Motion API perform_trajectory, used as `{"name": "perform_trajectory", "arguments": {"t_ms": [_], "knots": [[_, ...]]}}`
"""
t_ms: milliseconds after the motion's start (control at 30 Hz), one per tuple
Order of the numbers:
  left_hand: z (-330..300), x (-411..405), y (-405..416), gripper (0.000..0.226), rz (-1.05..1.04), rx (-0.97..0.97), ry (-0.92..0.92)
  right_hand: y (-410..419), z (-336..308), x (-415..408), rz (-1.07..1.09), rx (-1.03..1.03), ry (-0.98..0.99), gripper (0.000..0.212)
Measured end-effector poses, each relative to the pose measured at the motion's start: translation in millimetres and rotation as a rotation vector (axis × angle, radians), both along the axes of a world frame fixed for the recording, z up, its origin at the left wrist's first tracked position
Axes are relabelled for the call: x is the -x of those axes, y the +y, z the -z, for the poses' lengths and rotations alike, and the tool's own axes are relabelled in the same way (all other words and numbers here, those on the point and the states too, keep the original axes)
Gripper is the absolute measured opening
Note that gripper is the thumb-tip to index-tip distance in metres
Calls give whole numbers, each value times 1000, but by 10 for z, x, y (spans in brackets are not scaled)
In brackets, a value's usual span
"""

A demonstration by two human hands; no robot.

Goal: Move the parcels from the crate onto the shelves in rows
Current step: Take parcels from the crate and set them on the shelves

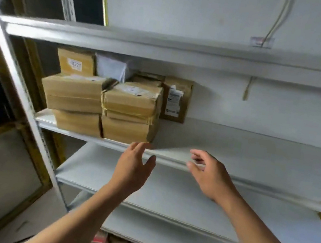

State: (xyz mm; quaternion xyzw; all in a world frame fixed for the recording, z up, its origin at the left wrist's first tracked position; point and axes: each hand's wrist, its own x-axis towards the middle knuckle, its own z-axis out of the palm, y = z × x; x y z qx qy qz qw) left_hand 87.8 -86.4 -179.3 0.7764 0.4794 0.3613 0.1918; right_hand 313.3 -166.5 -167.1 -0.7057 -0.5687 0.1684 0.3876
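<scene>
While both my hands hover at the shelf (244, 155) front edge, neither holds anything: left hand (133, 167) fingers loosely spread just beside the parcels (103, 104), right hand (210, 175) relaxed, slightly curled, well to their right. Parcels sit stacked two-high at the shelf's left end, more behind them against the wall (194, 11). More packages show blurred below the bottom shelf.

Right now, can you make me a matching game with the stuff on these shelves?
Things:
1. left hand
2. white mailer
3. upright labelled box
4. box marked 9227

Places:
A. back left, behind the front stack
B. right end of the parcels, against the wall
C. near the shelf's front edge, holding nothing
D. tucked between brown boxes at the back

Pairs: 1-C, 2-D, 3-B, 4-A
</scene>
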Motion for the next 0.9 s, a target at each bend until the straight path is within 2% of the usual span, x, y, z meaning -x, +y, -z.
{"name": "perform_trajectory", "arguments": {"t_ms": [133, 267, 367, 467, 533, 600, 667, 733, 800, 900], "knots": [[-217, 283, 441, 57, -163, -51, -89, 595, -349, 376, -74, -23, 14, 44], [-403, 519, 934, 77, -296, -77, -180, 1200, -589, 749, -104, -60, 61, 68], [-471, 562, 1143, 82, -306, -45, -224, 1497, -684, 865, -30, -91, 275, 88], [-452, 612, 1354, 82, -289, 24, -291, 1820, -731, 947, 28, -1, 543, 105], [-447, 609, 1410, 82, -280, 45, -307, 1963, -739, 976, 35, 27, 668, 92], [-454, 583, 1394, 80, -283, 27, -301, 2014, -726, 998, 50, 19, 693, 84], [-440, 554, 1346, 68, -273, -26, -332, 1980, -707, 970, 99, -37, 700, 78], [-412, 510, 1225, 52, -198, -71, -384, 1858, -721, 878, 158, -141, 740, 52], [-389, 419, 1039, 43, -70, -57, -467, 1658, -728, 683, 232, -224, 815, 39], [-360, 235, 825, 51, 21, -78, -471, 1266, -732, 291, 301, -306, 914, 18]]}}
